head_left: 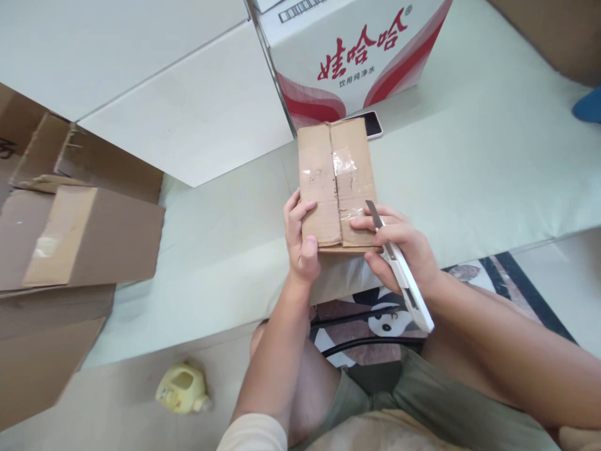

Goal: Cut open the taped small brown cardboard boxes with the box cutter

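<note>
A small brown cardboard box (319, 163) is tilted up in front of me, its two top flaps meeting along a middle seam with bits of clear tape on them. My left hand (302, 241) grips the box's left side, thumb at the near corner. In my right hand (406, 247) is a white utility knife (407, 285), its metal blade out and pointing up and away from me. The fingertips of that hand also rest on the right flap near the lower edge.
A white carton with red lettering (347, 69) stands behind the box, with a phone (373, 124) at its foot. White panels (188, 113) rise at the back left. Larger cardboard boxes (117, 238) are at the left. A yellow jug (183, 388) is on the floor.
</note>
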`<state>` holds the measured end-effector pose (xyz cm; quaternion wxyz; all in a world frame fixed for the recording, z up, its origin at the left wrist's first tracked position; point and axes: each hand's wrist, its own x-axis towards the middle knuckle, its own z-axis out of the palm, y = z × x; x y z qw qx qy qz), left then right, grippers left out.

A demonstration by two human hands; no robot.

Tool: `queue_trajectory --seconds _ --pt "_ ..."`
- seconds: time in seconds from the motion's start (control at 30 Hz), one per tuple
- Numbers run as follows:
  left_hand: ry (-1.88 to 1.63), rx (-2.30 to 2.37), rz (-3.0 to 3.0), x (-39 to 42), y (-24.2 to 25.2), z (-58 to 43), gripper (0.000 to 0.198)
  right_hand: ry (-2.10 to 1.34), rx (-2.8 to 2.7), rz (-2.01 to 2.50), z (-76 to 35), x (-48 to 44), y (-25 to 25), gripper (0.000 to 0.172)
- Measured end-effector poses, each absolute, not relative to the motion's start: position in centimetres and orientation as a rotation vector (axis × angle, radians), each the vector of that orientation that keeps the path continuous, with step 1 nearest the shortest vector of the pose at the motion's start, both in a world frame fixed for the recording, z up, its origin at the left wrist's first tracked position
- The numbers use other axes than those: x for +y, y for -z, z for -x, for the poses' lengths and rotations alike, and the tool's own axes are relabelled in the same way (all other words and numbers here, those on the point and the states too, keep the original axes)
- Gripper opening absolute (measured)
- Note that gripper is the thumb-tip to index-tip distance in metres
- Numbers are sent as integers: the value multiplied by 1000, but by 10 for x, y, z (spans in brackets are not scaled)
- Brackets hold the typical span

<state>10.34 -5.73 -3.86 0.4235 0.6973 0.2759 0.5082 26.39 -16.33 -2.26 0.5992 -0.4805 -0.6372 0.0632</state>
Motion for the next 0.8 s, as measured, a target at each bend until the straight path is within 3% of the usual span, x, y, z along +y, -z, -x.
queue_trajectory --seconds 0.8 --pt "-1327 595 -1904 -47 54 -102 52 -100 -1546 1117 -265 -164 20 27"
